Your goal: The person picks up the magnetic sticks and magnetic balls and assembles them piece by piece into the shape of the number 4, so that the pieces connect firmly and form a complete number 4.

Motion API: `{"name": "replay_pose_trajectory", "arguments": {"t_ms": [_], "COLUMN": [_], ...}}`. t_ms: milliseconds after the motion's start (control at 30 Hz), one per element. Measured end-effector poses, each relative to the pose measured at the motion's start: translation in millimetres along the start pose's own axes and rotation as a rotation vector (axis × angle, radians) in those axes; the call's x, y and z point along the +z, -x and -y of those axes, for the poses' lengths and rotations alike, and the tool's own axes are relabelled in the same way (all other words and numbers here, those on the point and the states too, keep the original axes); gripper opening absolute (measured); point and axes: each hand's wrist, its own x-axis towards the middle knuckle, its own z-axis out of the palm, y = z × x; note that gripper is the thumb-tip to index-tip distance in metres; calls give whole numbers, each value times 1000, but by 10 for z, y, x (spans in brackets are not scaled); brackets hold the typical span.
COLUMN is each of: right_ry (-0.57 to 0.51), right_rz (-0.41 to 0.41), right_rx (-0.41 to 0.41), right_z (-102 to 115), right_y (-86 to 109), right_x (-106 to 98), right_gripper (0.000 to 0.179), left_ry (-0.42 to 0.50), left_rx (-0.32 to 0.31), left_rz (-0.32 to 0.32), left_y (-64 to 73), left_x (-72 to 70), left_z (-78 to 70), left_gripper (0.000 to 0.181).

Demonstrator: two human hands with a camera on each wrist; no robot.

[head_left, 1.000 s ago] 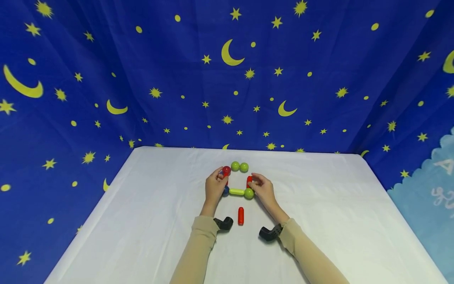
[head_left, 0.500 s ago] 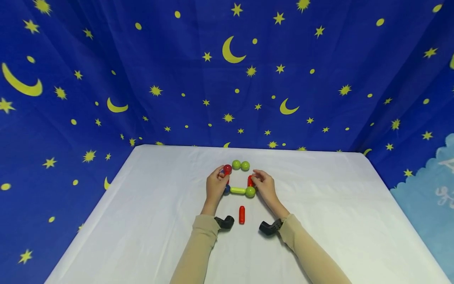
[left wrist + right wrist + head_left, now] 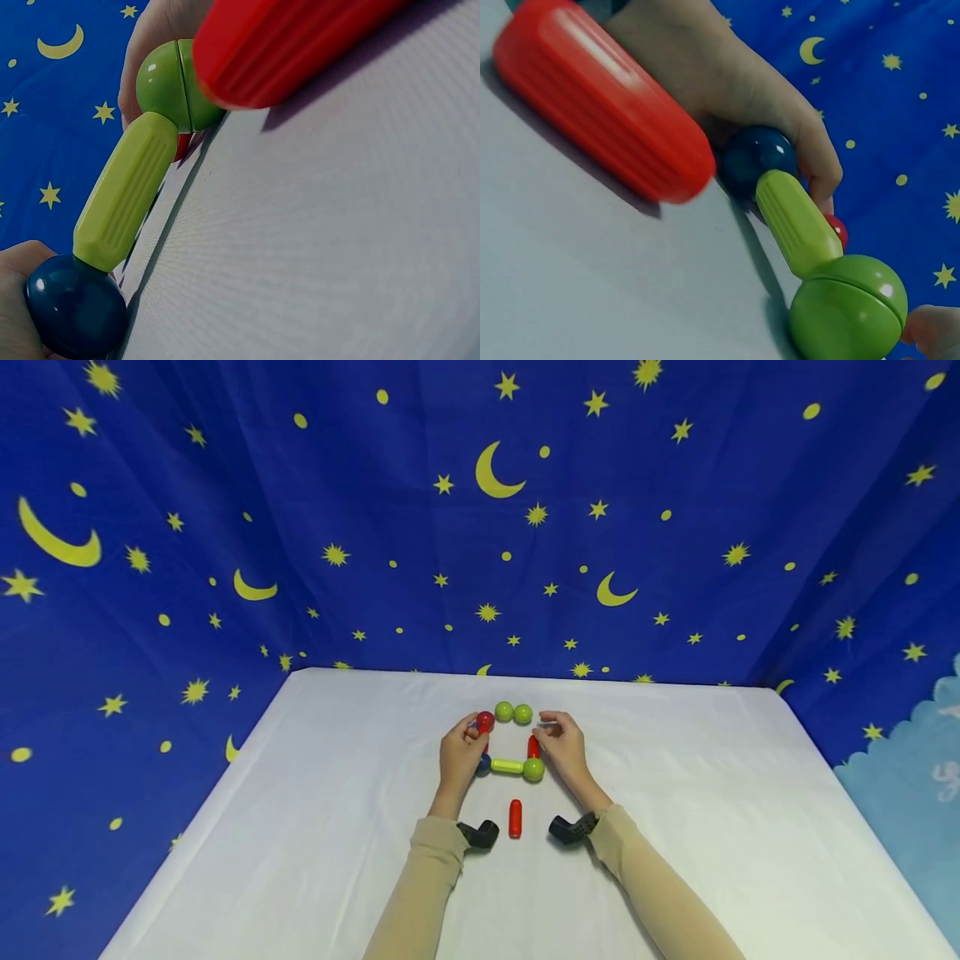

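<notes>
Two coloured rods and several balls form a three-sided frame on the table. My left hand [image 3: 460, 757] grips its left side, a red rod partly hidden by the thumb, topped by a red ball [image 3: 486, 721]. At that rod's near end sits a dark blue ball [image 3: 757, 161]. A yellow-green rod [image 3: 507, 766] joins it to a green ball [image 3: 533, 769]. From that ball another red rod [image 3: 533, 747] points away, and my right hand [image 3: 566, 748] hovers at its far end, thumb and finger apart. Whether the thumb touches the rod cannot be made out.
Just beyond the frame, two green balls [image 3: 513, 713] lie side by side. A loose red rod [image 3: 515, 818] lies nearer me, between the wrists. Both wrists wear black camera mounts [image 3: 572, 829]. A blue star-patterned cloth [image 3: 420, 510] rises behind the white table [image 3: 300, 860].
My right hand has drawn slightly up off the right red rod, baring its far end. My left hand keeps its place. The head view shifts slightly.
</notes>
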Motion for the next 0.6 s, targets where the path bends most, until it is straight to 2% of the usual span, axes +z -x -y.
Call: {"name": "replay_pose_trajectory", "arguments": {"t_ms": [267, 600], "right_ry": [19, 95], "right_rz": [65, 178], "right_rx": [-150, -176], "right_z": [-67, -107], "right_y": [-130, -223], "right_x": [24, 79], "right_gripper": [41, 52], "left_ry": [14, 25], "left_rx": [-1, -8], "left_rz": [0, -6], "left_y": [8, 9], "left_x": [-2, -5], "left_z": [-6, -16], "left_gripper": [41, 42]}}
